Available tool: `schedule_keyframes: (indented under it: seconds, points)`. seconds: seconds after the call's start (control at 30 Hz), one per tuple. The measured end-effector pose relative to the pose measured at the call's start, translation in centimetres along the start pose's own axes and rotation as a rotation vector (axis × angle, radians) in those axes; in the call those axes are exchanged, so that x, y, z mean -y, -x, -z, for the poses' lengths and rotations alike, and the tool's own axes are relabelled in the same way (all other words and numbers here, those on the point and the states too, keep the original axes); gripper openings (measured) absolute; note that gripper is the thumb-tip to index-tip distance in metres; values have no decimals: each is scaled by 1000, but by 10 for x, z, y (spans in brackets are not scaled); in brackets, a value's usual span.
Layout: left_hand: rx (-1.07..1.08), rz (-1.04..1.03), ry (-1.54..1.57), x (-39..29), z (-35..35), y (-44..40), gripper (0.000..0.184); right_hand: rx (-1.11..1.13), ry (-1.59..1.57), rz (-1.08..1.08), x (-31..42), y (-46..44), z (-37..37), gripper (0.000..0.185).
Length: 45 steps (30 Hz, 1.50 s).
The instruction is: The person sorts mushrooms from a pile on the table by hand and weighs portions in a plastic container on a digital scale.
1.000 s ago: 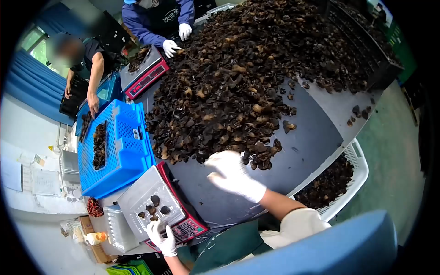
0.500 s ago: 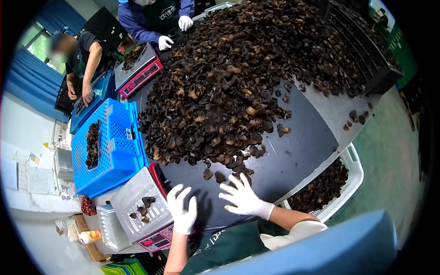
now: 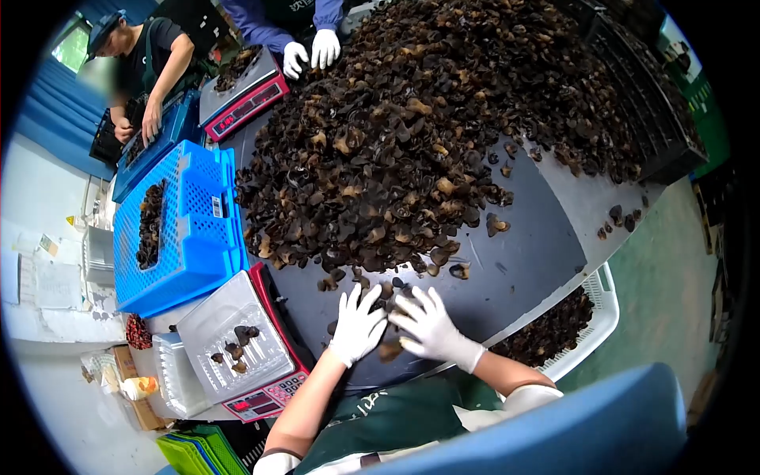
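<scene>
A large heap of dark brown wood ear mushrooms (image 3: 372,182) covers much of the dark table. At its near edge, my white-gloved left hand (image 3: 359,326) lies over the tabletop with its fingers stretched out. Beside it my right hand (image 3: 434,328), gloved too, has its fingers spread and angled toward the left. A few loose mushroom pieces (image 3: 388,290) lie between and just beyond my fingertips. Below the gap between the hands is a blurred brown piece (image 3: 389,351). To the left, a scale (image 3: 269,396) bears a clear plastic tray (image 3: 207,328) with several pieces in it.
A blue crate (image 3: 190,237) with a tray of mushrooms on it stands at left. A second red scale (image 3: 245,107) is farther back. At right, a white basket (image 3: 608,305) holds more mushrooms, below a black crate (image 3: 673,154). Two co-workers (image 3: 162,67) (image 3: 277,24) work across the table.
My left hand has moved right, away from the scale, and my hands are now close together. Loose pieces at the heap's near edge have shifted. The camera view has shifted slightly.
</scene>
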<state>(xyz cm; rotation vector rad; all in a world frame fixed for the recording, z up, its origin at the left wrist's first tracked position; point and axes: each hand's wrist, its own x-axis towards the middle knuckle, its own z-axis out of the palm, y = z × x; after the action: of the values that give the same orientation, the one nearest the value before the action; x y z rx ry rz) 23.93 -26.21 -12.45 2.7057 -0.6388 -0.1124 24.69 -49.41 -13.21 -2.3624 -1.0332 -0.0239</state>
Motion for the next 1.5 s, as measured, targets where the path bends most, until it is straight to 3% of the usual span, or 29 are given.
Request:
schedule_keyframes:
  seconds: [0.07, 0.17, 0.23, 0.27, 0.37, 0.4, 0.47, 0.53, 0.63, 0.73, 0.8, 0.87, 0.93, 1.03, 1.13, 1.17, 1.27, 1.3, 1.43, 1.5]
  points:
    - [-169, -36, 141, -9, 12, 20, 22, 10, -102, 78, 13, 6, 15, 50]
    - [-361, 82, 155, -4, 30, 28, 23, -245, -158, 7, -1, 7, 31, 38]
    - [-476, 323, 137, 12, 22, 22, 33, -305, -144, -196, -22, -3, 49, 41]
    - [-516, 457, 105, 17, 19, 16, 39, -409, 69, -295, -34, 0, 40, 45]
    - [-400, 629, 28, 30, 8, -4, 63, -353, 186, -472, -53, 4, 28, 54]
    - [-389, 653, 68, 31, 2, -9, 60, -289, 166, -472, -51, 5, 28, 56]
    - [-256, 614, 90, 28, -6, -3, 51, -304, 65, -291, -35, 10, 25, 47]
    - [-355, 401, 146, 22, -12, 10, 32, -174, -265, -59, -25, 13, 24, 38]
    - [-278, 248, 350, 0, -8, 38, 27, -145, -400, 76, 6, 23, 23, 29]
    - [-287, 300, 341, -26, 17, 59, 30, -309, -496, 59, 1, 17, 24, 26]
    - [-408, 439, 384, -26, 18, 68, 33, -436, -600, -74, -6, 10, 26, 23]
    - [-414, 588, 346, -28, 21, 76, 49, -496, -550, -189, -12, -1, 28, 24]
    - [-385, 712, 393, -25, 10, 85, 61, -422, -457, -225, -18, -20, 26, 28]
    - [-235, 807, 406, -24, -12, 92, 69, -343, -246, -84, -17, -49, 21, 35]
    - [-119, 696, 482, -39, -16, 90, 65, -199, 27, -113, 7, -62, 22, 41]
    - [-89, 610, 545, -44, -14, 92, 60, -145, -15, -59, 5, -59, 15, 43]
    - [-82, 501, 745, -55, 10, 83, 47, -140, -419, -21, -8, -43, 4, 25]
    - [-137, 493, 629, -54, 12, 79, 43, -207, -421, -25, -4, -47, 19, 17]
    - [-340, 511, 495, -29, 24, 52, 32, -383, -357, -206, -17, -24, 33, 22]
    - [-409, 396, 434, -4, 14, 35, 31, -344, -294, -241, -21, -14, 38, 21]
